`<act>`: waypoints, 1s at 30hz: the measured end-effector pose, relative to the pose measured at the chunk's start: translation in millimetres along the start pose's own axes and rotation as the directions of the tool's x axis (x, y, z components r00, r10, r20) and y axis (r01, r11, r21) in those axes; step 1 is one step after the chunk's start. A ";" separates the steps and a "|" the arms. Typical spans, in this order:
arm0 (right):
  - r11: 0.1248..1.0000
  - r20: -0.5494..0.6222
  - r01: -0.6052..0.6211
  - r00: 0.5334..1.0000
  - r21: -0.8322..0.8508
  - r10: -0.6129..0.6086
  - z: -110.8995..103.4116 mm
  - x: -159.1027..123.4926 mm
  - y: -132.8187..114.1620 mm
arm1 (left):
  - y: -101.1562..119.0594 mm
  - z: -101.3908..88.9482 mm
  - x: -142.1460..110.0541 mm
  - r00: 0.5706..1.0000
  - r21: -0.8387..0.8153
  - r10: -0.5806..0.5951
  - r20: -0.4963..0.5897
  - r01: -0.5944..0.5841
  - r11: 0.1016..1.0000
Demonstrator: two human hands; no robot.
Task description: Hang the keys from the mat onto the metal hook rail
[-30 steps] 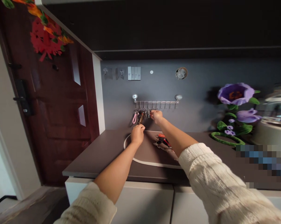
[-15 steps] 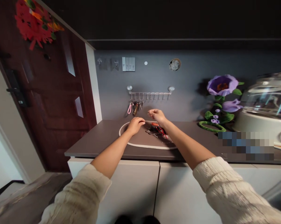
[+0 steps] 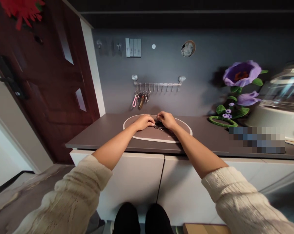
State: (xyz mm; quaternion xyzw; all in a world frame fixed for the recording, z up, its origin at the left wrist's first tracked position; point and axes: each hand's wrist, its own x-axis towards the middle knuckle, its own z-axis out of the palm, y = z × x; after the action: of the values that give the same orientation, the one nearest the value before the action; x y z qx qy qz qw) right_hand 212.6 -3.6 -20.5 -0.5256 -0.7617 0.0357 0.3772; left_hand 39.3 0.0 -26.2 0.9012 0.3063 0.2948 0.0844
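Note:
A bunch of keys [image 3: 159, 127] with dark pieces lies low over the brown oval mat [image 3: 147, 136], mostly covered by my hands. My left hand [image 3: 144, 123] comes in from the left with bent fingers, its fingertips pinched at the near left edge of the bunch. Over the far right side of the same keys curls my right hand [image 3: 167, 120], thumb and fingers closed together; part of the bunch is hidden beneath it. Behind, several hanging keys [image 3: 147, 96], a pink strap [image 3: 134, 101] and a brown key fob [image 3: 141, 102] dangle from a clear hook rail [image 3: 159, 85].
The dark counter [image 3: 88, 133] runs above white cabinet doors [image 3: 134, 175]. Purple fabric flowers [image 3: 242, 76] with a green ring base stand right, beside a white appliance [image 3: 276, 120] with a clear dome. A dark red door [image 3: 51, 81] is at left.
My right hand has come down onto the keys, and my left hand has shifted right to meet them. The red piece seen earlier is now hidden. My view has tilted downward.

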 end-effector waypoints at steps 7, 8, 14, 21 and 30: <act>0.988 0.057 0.067 0.997 -0.141 -0.059 7.7 7.5 8.9 | -3.8 -0.8 -0.2 0.999 -0.010 0.014 -0.048 -0.014 1.000; 0.986 0.063 0.074 0.996 -0.148 -0.065 7.9 7.9 9.3 | -3.7 -1.4 -0.4 0.998 -0.007 0.005 -0.056 -0.006 1.000; 0.986 0.074 0.094 0.994 -0.135 -0.084 5.4 6.2 3.4 | -6.8 -3.0 1.5 0.989 -0.009 -0.076 -0.127 0.075 0.997; 0.996 0.047 0.090 0.995 -0.023 -0.089 2.8 4.1 -4.2 | -14.2 -2.5 6.2 0.940 -0.202 -0.217 -0.265 0.166 0.965; 0.920 0.059 0.018 0.997 0.392 -0.045 2.8 6.2 -10.0 | -13.8 -0.9 8.5 0.862 -0.598 -0.418 -0.286 0.179 0.781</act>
State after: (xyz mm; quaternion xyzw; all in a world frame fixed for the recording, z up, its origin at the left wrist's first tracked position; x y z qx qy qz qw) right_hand 202.1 -2.0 -14.7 -0.4261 -0.7598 0.1985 0.4492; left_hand 37.2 16.1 -26.0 0.6950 0.3605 0.5321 0.3223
